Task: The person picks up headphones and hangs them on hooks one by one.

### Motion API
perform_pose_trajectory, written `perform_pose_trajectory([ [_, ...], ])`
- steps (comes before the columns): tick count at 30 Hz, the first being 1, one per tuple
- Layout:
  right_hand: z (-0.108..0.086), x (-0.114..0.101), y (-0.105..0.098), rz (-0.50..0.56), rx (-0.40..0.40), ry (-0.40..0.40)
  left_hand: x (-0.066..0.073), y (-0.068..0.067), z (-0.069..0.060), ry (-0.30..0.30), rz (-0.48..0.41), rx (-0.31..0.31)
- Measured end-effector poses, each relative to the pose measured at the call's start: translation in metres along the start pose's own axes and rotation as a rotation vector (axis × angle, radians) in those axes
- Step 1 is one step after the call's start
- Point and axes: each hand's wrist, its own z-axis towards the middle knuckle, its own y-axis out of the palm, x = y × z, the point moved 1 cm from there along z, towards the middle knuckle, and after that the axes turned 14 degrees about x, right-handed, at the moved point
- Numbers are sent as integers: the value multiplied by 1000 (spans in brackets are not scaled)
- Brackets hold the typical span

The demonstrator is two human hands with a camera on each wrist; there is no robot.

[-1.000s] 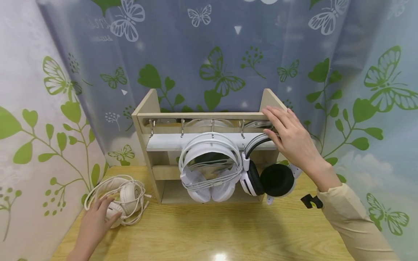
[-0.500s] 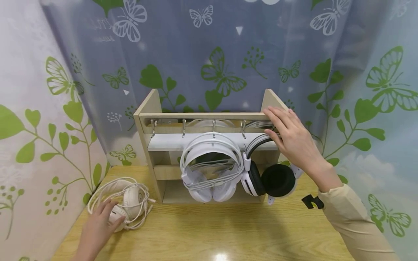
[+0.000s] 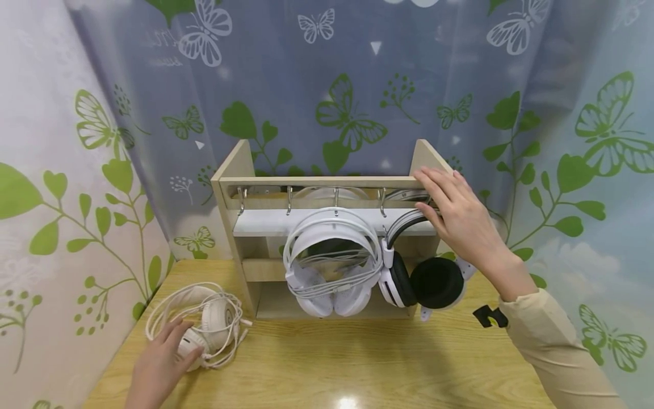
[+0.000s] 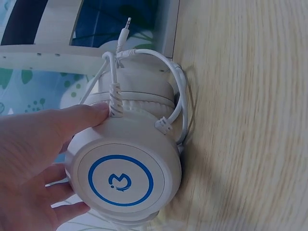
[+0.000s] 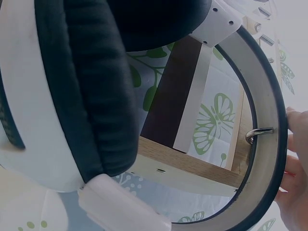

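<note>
At the table's left, my left hand [image 3: 163,360] grips one ear cup of the white headphones [image 3: 218,324], whose white cable loops loosely around them. The left wrist view shows the thumb on top of the ear cup [image 4: 120,180] and the fingers beneath its side. My right hand [image 3: 462,218] rests with straight fingers over the top right corner of the wooden rack [image 3: 317,182]. Below it, black-and-white headphones [image 3: 436,282] hang from the right end hook. In the right wrist view their headband [image 5: 269,159] lies over the metal hook [image 5: 260,132], beside my fingertips.
Another pair of white headphones [image 3: 332,222], with its cable wound around it, hangs in the middle of the rack. Several metal hooks [image 3: 289,200] line the rack's front rail. Patterned curtains [image 3: 306,85] enclose the wooden table [image 3: 327,363] at the back and sides.
My left hand and the white headphones have shifted slightly right and nearer to me. The right hand stays on the rack, and the hanging headphones have not visibly moved.
</note>
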Motion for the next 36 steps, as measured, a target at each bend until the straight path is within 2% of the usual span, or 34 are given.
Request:
perform_pose_trajectory([
  [8,0,0,0,-2,-5,5,11,1,-7,35,0,54],
  [13,0,0,0,1,4,2,17,1,-10,48,-3,59],
  [28,0,0,0,7,4,-1,36,-4,-19,-35,44,-78],
  [36,0,0,0,4,-1,-1,39,-5,-19,-49,55,-119],
])
